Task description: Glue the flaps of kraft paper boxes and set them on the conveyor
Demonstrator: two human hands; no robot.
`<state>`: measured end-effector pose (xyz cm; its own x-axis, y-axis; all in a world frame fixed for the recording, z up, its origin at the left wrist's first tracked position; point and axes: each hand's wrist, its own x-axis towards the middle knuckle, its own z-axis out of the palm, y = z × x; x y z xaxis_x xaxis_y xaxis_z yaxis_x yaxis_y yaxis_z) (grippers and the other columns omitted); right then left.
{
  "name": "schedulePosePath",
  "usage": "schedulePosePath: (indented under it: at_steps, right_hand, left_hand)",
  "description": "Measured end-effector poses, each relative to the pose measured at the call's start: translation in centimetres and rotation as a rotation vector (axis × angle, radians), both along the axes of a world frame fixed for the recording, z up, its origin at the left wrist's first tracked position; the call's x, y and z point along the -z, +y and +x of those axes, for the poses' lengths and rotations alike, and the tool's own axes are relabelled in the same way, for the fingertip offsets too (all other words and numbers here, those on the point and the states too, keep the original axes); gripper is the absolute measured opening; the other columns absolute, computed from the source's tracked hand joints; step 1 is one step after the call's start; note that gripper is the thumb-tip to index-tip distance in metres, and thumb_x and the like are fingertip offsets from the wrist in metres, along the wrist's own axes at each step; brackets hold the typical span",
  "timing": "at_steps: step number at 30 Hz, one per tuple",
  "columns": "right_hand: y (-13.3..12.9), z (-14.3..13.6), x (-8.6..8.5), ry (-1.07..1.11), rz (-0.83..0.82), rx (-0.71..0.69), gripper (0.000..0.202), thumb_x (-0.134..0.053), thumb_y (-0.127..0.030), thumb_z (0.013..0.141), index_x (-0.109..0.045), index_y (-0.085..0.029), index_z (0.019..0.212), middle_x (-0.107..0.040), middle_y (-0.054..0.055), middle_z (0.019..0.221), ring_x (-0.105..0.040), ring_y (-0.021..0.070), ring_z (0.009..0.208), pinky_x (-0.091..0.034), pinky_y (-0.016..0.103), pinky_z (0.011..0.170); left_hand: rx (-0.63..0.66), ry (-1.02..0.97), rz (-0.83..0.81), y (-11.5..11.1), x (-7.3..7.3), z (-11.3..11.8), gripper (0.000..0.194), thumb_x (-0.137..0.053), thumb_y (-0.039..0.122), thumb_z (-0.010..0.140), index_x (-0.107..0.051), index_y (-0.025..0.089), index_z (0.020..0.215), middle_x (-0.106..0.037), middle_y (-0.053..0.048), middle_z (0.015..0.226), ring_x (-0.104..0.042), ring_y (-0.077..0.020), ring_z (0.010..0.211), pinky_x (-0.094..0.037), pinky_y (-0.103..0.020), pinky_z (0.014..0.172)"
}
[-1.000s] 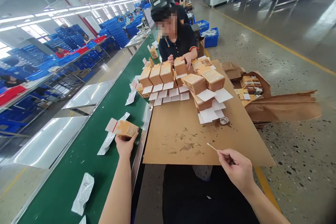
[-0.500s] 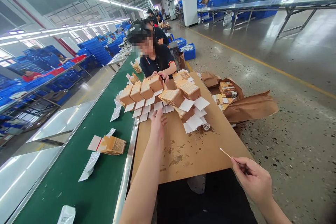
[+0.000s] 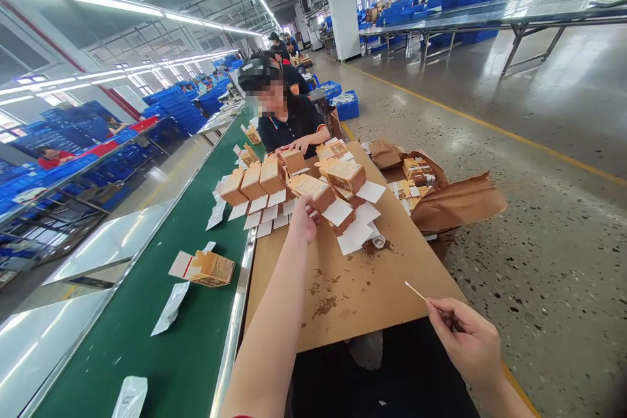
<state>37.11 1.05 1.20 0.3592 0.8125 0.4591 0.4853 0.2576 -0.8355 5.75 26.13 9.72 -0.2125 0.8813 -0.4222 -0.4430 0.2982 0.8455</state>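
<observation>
Between the thumb and fingers of my right hand (image 3: pixel 465 336) is a cotton swab (image 3: pixel 415 290), its white tip pointing left over the cardboard. My left hand (image 3: pixel 304 221) reaches forward and grips the near left side of a brown printed carton (image 3: pixel 313 189) with white flaps open; some fingers are hidden against it. That carton lies on top of others in the right-hand stack (image 3: pixel 344 173). A row of similar cartons (image 3: pixel 251 183) stands to its left. Just right of the stack's flaps, a small round clear dish (image 3: pixel 379 241) sits amid dark wet stains on the cardboard-covered table (image 3: pixel 392 294).
Along the left runs a green conveyor belt (image 3: pixel 161 366) bearing an open carton (image 3: pixel 215 269) and silver pouches (image 3: pixel 170 308). A co-worker (image 3: pixel 294 124) sits across the table, hands at the cartons. On the right, a brown paper-lined container (image 3: pixel 455 202) holds more cartons.
My left hand has moved forward and slightly right, from open above the table to the carton. My right hand still holds the swab, almost unmoved. The co-worker's hands have shifted slightly.
</observation>
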Motion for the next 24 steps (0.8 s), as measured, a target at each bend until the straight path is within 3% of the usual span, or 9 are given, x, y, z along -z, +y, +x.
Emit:
schedulePosePath:
  at_steps: [6,10,12,15,17,20,24]
  right_hand:
    - [0.9,-0.5,-0.8,0.027,0.03,-0.104,0.037,-0.081,-0.047,0.105,-0.086,-0.026,0.075,-0.077,0.006,0.064,-0.068,0.0203,0.047,-0.059,0.03,0.045]
    - [0.9,-0.2,-0.3,0.05,0.025,-0.104,0.034,-0.082,-0.046,0.104,-0.087,-0.026,0.078,-0.079,0.005,0.066,-0.07,0.0209,0.049,-0.061,0.031,0.048]
    - [1.3,0.5,0.2,0.041,0.006,-0.075,0.036,-0.081,-0.05,0.105,-0.088,-0.025,0.08,-0.08,0.007,0.068,-0.071,0.0207,0.051,-0.062,0.031,0.051]
    - [3.3,1.7,0.2,-0.044,-0.046,-0.052,0.04,-0.078,-0.054,0.105,-0.088,-0.023,0.081,-0.078,0.006,0.066,-0.068,0.0183,0.052,-0.06,0.03,0.055]
    - [5.7,2.2,-0.5,-0.122,-0.087,-0.096,0.042,-0.074,-0.054,0.106,-0.084,-0.024,0.079,-0.074,0.004,0.062,-0.063,0.0167,0.051,-0.056,0.029,0.056]
    - [9.7,2.4,-2.1,-0.232,-0.139,-0.215,0.039,-0.067,-0.049,0.104,-0.074,-0.026,0.074,-0.068,0.002,0.061,-0.06,0.0171,0.054,-0.051,0.03,0.058]
    - [13.3,2.1,-3.5,-0.365,-0.254,-0.333,0.024,-0.068,-0.032,0.096,-0.066,-0.027,0.072,-0.067,0.0,0.062,-0.059,0.0176,0.059,-0.046,0.029,0.064]
  left_hand:
    - [0.029,-0.064,0.016,-2.3,-2.3,-0.8,0.034,-0.086,0.04,0.077,-0.064,0.025,0.098,-0.055,0.004,0.074,-0.061,-0.017,0.061,-0.054,-0.03,0.061]
    - [0.04,-0.08,0.063,-7.0,-2.5,-2.9,0.037,-0.082,0.038,0.075,-0.076,0.022,0.108,-0.075,-0.005,0.088,-0.072,-0.0211,0.074,-0.06,-0.032,0.066]
    - [0.042,-0.051,0.109,-10.7,-1.1,-4.6,0.045,-0.082,0.04,0.076,-0.081,0.023,0.117,-0.086,-0.008,0.107,-0.082,-0.0269,0.093,-0.067,-0.036,0.077]
    - [-0.014,0.038,0.156,-16.7,2.5,-7.4,0.05,-0.081,0.046,0.081,-0.084,0.025,0.127,-0.09,-0.01,0.133,-0.084,-0.0383,0.127,-0.071,-0.049,0.103]
    - [-0.085,0.033,0.134,-19.8,5.0,-9.0,0.052,-0.081,0.047,0.082,-0.085,0.026,0.13,-0.09,-0.01,0.137,-0.084,-0.0413,0.132,-0.071,-0.054,0.108]
    - [-0.189,-0.031,0.074,-22.4,7.3,-10.4,0.059,-0.085,0.044,0.081,-0.086,0.026,0.138,-0.092,-0.011,0.133,-0.087,-0.0407,0.124,-0.074,-0.052,0.1]
    - [-0.258,-0.06,0.082,-23.4,8.0,-10.7,0.073,-0.094,0.037,0.078,-0.083,0.025,0.149,-0.09,-0.012,0.138,-0.084,-0.0416,0.134,-0.07,-0.053,0.113]
